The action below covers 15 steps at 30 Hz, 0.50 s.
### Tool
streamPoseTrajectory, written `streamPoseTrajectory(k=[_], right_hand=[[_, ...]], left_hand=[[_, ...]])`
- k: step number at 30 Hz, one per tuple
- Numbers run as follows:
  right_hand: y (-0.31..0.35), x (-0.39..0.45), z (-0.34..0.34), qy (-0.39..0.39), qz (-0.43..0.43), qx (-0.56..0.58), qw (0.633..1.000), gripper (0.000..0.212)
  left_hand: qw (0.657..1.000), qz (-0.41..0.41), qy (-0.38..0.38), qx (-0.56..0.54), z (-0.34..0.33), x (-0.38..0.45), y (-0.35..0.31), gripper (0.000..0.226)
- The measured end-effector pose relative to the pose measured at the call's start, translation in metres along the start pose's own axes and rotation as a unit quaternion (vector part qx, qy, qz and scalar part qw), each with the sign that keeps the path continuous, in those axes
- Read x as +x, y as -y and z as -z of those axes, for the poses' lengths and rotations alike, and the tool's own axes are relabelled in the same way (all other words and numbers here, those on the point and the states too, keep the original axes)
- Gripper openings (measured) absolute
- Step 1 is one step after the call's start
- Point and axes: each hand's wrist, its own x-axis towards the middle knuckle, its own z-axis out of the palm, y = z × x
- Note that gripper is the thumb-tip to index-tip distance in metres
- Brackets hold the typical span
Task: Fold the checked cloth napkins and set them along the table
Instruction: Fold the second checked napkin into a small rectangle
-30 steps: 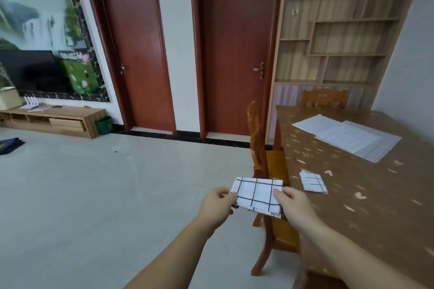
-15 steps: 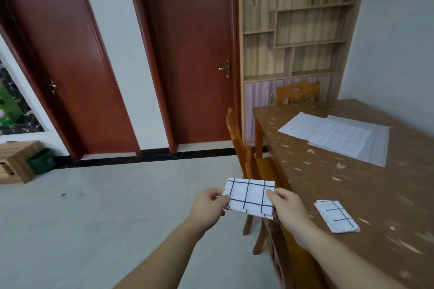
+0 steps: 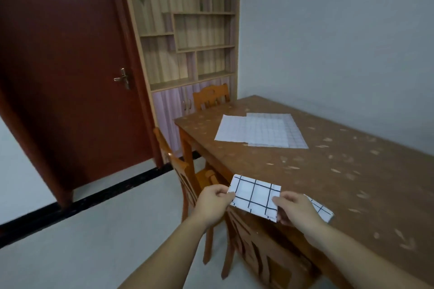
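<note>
Head cam: I've got the folded napkin (image 3: 254,197), a soft white rectangle with thin black checks, held up over the near edge of the bench (image 3: 328,171). My left hand (image 3: 215,204) has its grip pinched on the left edge, my right hand (image 3: 294,209) pinched on the lower right corner. A second folded napkin (image 3: 323,210) lies flat just behind my right hand. Unfolded napkins (image 3: 258,130) overlap further up the speckled brown wood.

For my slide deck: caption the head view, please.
Both hands, left hand and right hand, hold a folded checked napkin above the table edge.
</note>
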Motion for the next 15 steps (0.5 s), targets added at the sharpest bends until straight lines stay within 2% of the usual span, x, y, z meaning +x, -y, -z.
streamPoseTrajectory(k=[4,8,13,15], right_hand=[[-0.006,0.04,0.004,-0.058,-0.044,0.063,0.995,0.029],[-0.026,0.098,0.011,-0.08,-0.078,0.135,0.984,0.036],[-0.053,0.182,0.01,-0.092,-0.136,0.208,0.964,0.048],[-0.057,0.204,0.01,-0.111,-0.158,0.213,0.958,0.04]], left_hand=[[0.996,-0.044,0.073,0.041,-0.004,0.057,-0.01,0.01],[0.987,-0.064,0.115,0.094,-0.022,0.127,-0.014,0.007],[0.976,-0.034,0.147,0.16,-0.052,0.219,-0.001,0.015],[0.97,-0.015,0.163,0.182,-0.064,0.249,0.004,0.017]])
